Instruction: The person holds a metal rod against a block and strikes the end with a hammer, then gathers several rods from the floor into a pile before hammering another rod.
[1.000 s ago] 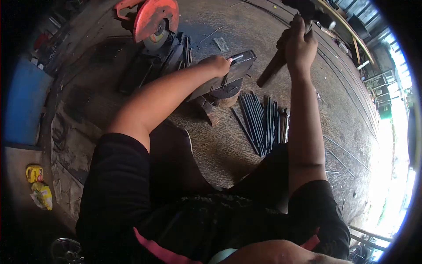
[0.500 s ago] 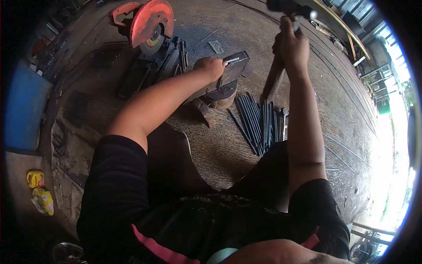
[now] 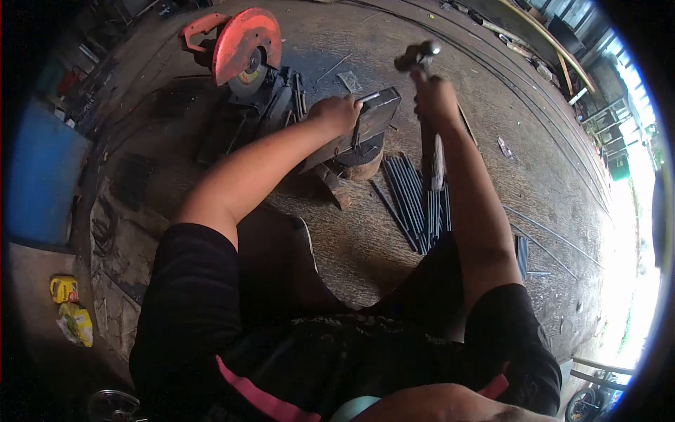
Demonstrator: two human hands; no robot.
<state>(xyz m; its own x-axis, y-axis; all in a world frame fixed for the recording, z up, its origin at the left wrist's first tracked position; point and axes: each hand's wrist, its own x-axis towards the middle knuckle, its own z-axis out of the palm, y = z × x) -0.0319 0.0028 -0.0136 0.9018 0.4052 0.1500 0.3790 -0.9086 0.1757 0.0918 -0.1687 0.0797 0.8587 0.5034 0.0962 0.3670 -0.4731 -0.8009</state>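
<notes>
My left hand is closed around a short metal rod, whose end lies along the top of a steel block. The block rests on a round wooden stump. My right hand grips a hammer near its head, with the handle running down past my wrist. The hammer head is raised, apart from the rod and to the right of the block. Below it, several dark metal rods lie in a bundle on the floor, partly hidden by my right arm.
A red cut-off saw stands on the floor beyond my left arm. Long thin bars lie at the right. A blue panel and a yellow container are at the far left. My knees flank the floor before me.
My right hand has moved left and down with the hammer, bringing its head nearer the steel block. My left hand keeps hold of the rod in about the same place.
</notes>
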